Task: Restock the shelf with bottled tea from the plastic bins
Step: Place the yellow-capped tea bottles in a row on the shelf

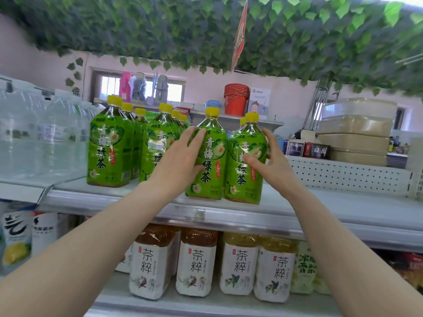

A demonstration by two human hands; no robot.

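Fingers [194, 136] wrap our two green plastic yellow-capped tea bottles [209, 156], left hand [180, 161] and right hand [272, 165] each gripping one; we'd slide them back upright on the white metal shelf [320, 207], labels forward.

head view | faces forward, slightly upward | close to top shelf [343, 209] | single view

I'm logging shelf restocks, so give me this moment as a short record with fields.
left hand: grips a green tea bottle
right hand: grips the neighbouring green tea bottle
bottles: upright, side by side near the top shelf front edge
left of them: more green tea bottles, then water jugs
shelf below: white-labelled tea bottles
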